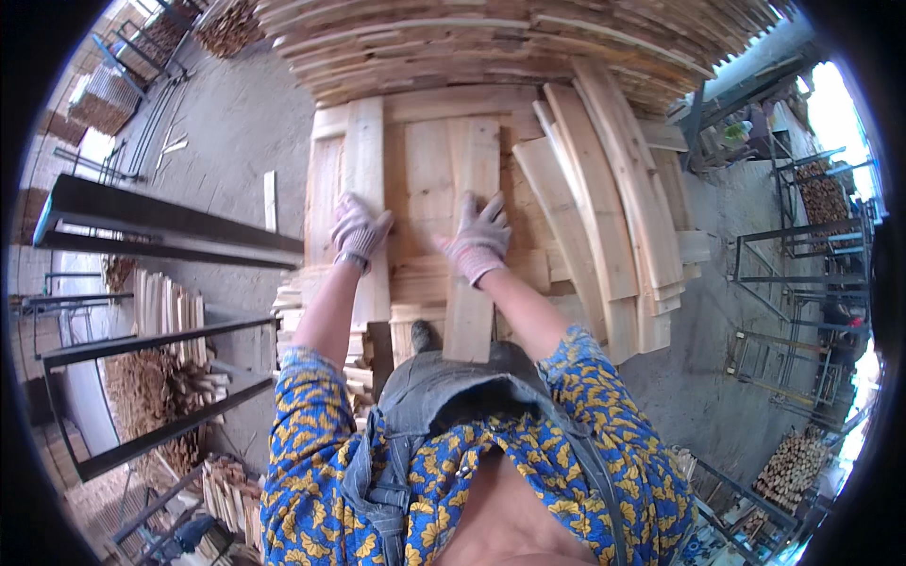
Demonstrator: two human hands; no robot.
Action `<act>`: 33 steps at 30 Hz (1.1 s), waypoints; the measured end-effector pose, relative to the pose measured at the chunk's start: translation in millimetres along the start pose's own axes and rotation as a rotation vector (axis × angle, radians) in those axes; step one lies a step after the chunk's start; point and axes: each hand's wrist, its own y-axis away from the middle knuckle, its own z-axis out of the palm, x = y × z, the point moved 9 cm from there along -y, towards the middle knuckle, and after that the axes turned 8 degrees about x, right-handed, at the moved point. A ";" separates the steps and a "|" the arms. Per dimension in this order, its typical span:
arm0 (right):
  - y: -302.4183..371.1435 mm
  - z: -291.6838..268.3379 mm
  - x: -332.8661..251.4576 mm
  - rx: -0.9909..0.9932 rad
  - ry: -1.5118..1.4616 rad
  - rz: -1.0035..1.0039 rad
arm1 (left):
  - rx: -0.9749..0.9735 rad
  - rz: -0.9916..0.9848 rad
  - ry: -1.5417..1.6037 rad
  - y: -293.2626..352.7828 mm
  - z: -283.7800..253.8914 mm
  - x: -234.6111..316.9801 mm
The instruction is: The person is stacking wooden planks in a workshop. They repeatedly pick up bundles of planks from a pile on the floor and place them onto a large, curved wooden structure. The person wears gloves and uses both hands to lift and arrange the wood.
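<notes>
My left hand (359, 230), in a pale knitted glove, lies across a narrow wooden board (364, 141) with its thumb by the right edge and its fingers by the left. It grips the board across its width. My right hand (478, 241), gloved the same way, rests on another narrow board (469, 325) whose near end reaches toward my waist. The fingers of that hand are spread, and its thumb points left. Both boards lie lengthwise on a layer of wider planks (429, 170). The undersides of my hands are hidden.
Several long planks (595, 208) lie aslant on the pile's right side. Beyond it rises a tall stack of boards (491, 47). Black metal bars (170, 222) jut in from the left, and a rack frame (160, 349) stands nearer. Metal racks (783, 255) line the right.
</notes>
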 end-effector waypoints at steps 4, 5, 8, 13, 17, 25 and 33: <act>-8.3 -2.4 12.6 0.068 -0.100 0.054 | -0.175 -0.118 0.221 -2.3 -12.9 2.7; -11.3 -0.7 13.1 0.094 -0.144 0.057 | -0.166 -0.129 0.183 -6.3 -16.7 -1.5; -14.5 -45.3 -26.0 0.122 -0.119 -0.109 | -0.021 -0.068 0.281 -11.7 -27.7 -25.6; -71.3 17.0 -115.2 0.090 -0.091 -0.197 | 0.166 -0.028 0.339 -35.5 -34.0 -83.0; -72.2 84.9 -173.7 0.051 -0.130 -0.132 | -0.015 -0.110 0.105 -47.5 -17.6 -58.1; -44.4 90.9 -196.5 -0.057 -0.163 -0.176 | 0.014 -0.061 0.293 -46.8 -8.0 -107.4; -68.1 73.8 -222.8 0.025 -0.235 -0.184 | 0.129 -0.009 0.500 -97.1 -2.2 -125.9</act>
